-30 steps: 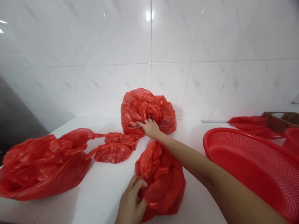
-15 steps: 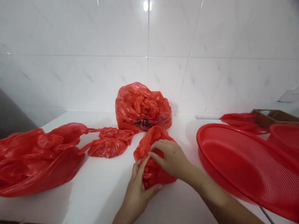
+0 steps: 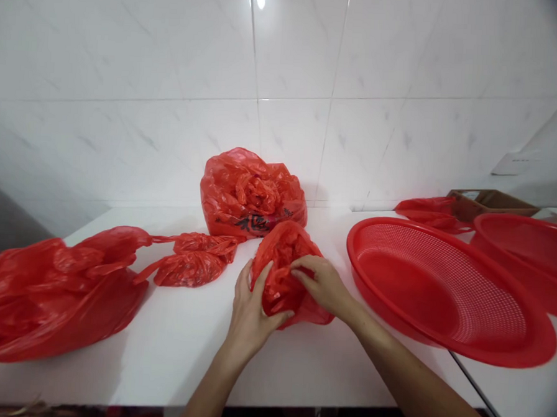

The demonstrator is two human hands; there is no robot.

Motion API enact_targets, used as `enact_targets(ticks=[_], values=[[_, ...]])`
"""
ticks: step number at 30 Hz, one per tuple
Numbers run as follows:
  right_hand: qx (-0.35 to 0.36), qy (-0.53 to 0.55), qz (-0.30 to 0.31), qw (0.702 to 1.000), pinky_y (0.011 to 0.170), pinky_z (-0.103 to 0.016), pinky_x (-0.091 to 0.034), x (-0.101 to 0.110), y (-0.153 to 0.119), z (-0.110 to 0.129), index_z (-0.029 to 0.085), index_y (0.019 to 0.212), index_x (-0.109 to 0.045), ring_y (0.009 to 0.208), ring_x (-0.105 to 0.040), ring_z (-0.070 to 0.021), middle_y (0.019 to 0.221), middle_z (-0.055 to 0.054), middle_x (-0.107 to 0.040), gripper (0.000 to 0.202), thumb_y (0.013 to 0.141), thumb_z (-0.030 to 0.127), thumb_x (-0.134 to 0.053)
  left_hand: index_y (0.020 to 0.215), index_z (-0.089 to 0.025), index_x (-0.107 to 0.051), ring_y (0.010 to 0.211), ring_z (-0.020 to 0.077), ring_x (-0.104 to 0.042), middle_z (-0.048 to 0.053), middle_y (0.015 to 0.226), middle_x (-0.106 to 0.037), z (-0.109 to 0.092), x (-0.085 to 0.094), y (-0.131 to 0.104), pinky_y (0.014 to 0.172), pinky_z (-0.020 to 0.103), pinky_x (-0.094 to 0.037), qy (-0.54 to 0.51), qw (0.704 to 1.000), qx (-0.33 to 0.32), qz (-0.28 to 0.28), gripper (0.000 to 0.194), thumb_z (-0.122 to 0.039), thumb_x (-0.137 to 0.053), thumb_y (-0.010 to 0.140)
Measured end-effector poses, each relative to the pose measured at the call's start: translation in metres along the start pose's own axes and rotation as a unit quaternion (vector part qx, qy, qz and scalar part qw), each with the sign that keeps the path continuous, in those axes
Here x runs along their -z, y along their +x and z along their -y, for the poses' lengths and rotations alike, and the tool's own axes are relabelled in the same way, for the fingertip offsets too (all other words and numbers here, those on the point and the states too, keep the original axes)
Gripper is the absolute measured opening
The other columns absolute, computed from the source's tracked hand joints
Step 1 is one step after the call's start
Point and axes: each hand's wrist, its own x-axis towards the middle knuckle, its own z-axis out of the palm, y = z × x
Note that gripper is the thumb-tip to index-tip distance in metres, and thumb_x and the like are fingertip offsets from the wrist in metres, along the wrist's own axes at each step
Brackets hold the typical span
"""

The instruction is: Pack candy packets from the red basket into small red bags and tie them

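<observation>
A small red plastic bag (image 3: 286, 243) stands on the white table between my hands, its mouth open upward and crumpled red plastic inside. My left hand (image 3: 253, 313) grips its near left side, thumb and fingers curved around the rim. Over the bag's right side, my right hand (image 3: 323, 285) pinches the plastic at the opening, fingertips curled inward. What lies deeper in the bag is hidden. Right behind it, against the wall, sits a larger red plastic bag (image 3: 253, 195) with black print. To the left lies a small knotted red bag (image 3: 194, 266).
A big bulging red bag (image 3: 50, 290) covers the table's left end. On the right are a red perforated basket (image 3: 409, 296) and a second red basin (image 3: 528, 246). A cardboard box (image 3: 491, 204) and a flattened red bag (image 3: 425, 210) lie behind them. White tiled wall (image 3: 170, 134) rises at the back.
The view has shifted, showing more of the table's front edge. My hands have moved apart from each other at the bag's mouth, which gapes wider.
</observation>
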Motion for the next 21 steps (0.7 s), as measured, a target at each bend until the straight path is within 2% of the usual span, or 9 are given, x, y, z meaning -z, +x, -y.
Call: enact_targets(ticks=[2, 3, 6, 8, 10, 12, 14, 17, 21], values=[[-0.003, 0.094, -0.085, 0.992, 0.087, -0.03, -0.045, 0.006, 0.001, 0.005, 0.022, 0.095, -0.063, 0.092, -0.061, -0.0159, 0.098, -0.003, -0.068, 0.017, 0.093, 0.028, -0.048, 0.147, -0.035, -0.024, 0.143, 0.0339, -0.022, 0.007, 0.158, -0.003, 0.0, -0.007, 0.009, 0.11, 0.049, -0.033, -0.008, 1.0, 0.013, 0.023, 0.093, -0.037, -0.075, 0.069], [-0.007, 0.14, -0.126, 0.982, 0.085, -0.03, -0.046, 0.009, 0.002, 0.006, 0.022, 0.095, -0.061, 0.092, -0.062, -0.0161, 0.097, -0.003, -0.068, 0.017, 0.093, 0.031, -0.047, 0.146, -0.033, -0.028, 0.138, 0.032, -0.032, 0.008, 0.157, -0.006, 0.0, -0.011, 0.013, 0.106, 0.045, -0.038, 0.0, 0.999, 0.022, 0.039, 0.088, -0.033, -0.073, 0.07], [-0.026, 0.27, -0.215, 0.938, 0.073, -0.028, -0.05, 0.023, 0.003, 0.003, 0.023, 0.097, -0.053, 0.084, -0.064, -0.016, 0.092, -0.003, -0.069, 0.017, 0.093, 0.038, -0.048, 0.125, -0.026, -0.05, 0.102, 0.0225, -0.062, 0.009, 0.138, -0.042, 0.0, -0.028, 0.027, 0.085, 0.035, -0.05, 0.05, 0.993, 0.035, 0.1, 0.054, -0.019, -0.063, 0.073], [-0.04, 0.313, -0.247, 0.916, 0.07, -0.027, -0.05, 0.034, 0.0, -0.002, 0.024, 0.097, -0.051, 0.082, -0.066, -0.0158, 0.092, -0.003, -0.07, 0.016, 0.094, 0.04, -0.049, 0.105, -0.022, -0.059, 0.084, 0.0193, -0.064, 0.006, 0.111, -0.06, -0.002, -0.04, 0.037, 0.075, 0.031, -0.049, 0.072, 0.989, 0.029, 0.124, 0.034, -0.015, -0.06, 0.072], [-0.041, 0.278, -0.27, 0.921, 0.081, -0.03, -0.051, 0.044, -0.009, -0.009, 0.025, 0.099, -0.053, 0.093, -0.065, -0.0166, 0.1, -0.004, -0.069, 0.015, 0.092, 0.039, -0.052, 0.097, -0.021, -0.059, 0.081, 0.019, -0.063, 0.003, 0.094, -0.064, -0.005, -0.052, 0.051, 0.071, 0.029, -0.048, 0.083, 0.988, 0.018, 0.126, 0.025, -0.014, -0.059, 0.073], [-0.045, 0.192, -0.28, 0.939, 0.095, -0.035, -0.046, 0.05, -0.025, -0.015, 0.025, 0.105, -0.057, 0.107, -0.061, -0.0184, 0.112, -0.005, -0.066, 0.019, 0.09, 0.037, -0.056, 0.098, -0.021, -0.057, 0.083, 0.0182, -0.063, 0.003, 0.091, -0.065, -0.008, -0.063, 0.07, 0.072, 0.028, -0.047, 0.097, 0.988, 0.005, 0.12, 0.022, -0.015, -0.058, 0.077], [-0.062, 0.118, -0.266, 0.955, 0.1, -0.038, -0.044, 0.048, -0.046, -0.02, 0.027, 0.115, -0.057, 0.115, -0.057, -0.02, 0.121, -0.005, -0.063, 0.026, 0.089, 0.035, -0.058, 0.104, -0.02, -0.056, 0.087, 0.0182, -0.062, 0.003, 0.094, -0.065, -0.012, -0.074, 0.096, 0.076, 0.03, -0.048, 0.116, 0.987, -0.009, 0.113, 0.021, -0.019, -0.057, 0.083], [-0.063, 0.075, -0.225, 0.969, 0.098, -0.038, -0.046, 0.032, -0.077, -0.021, 0.027, 0.116, -0.058, 0.114, -0.058, -0.0202, 0.121, -0.005, -0.063, 0.025, 0.092, 0.032, -0.054, 0.113, -0.017, -0.057, 0.094, 0.0199, -0.062, 0.007, 0.106, -0.064, -0.022, -0.094, 0.142, 0.082, 0.038, -0.05, 0.15, 0.981, -0.034, 0.114, 0.027, -0.03, -0.057, 0.089], [-0.002, 0.043, -0.187, 0.981, 0.092, -0.034, -0.049, 0.008, -0.103, -0.014, 0.025, 0.105, -0.06, 0.107, -0.06, -0.0183, 0.112, -0.006, -0.065, 0.015, 0.093, 0.023, -0.052, 0.12, -0.016, -0.057, 0.101, 0.022, -0.061, 0.009, 0.119, -0.06, -0.036, -0.121, 0.197, 0.085, 0.044, -0.052, 0.19, 0.968, -0.088, 0.14, 0.035, -0.035, -0.058, 0.091]])
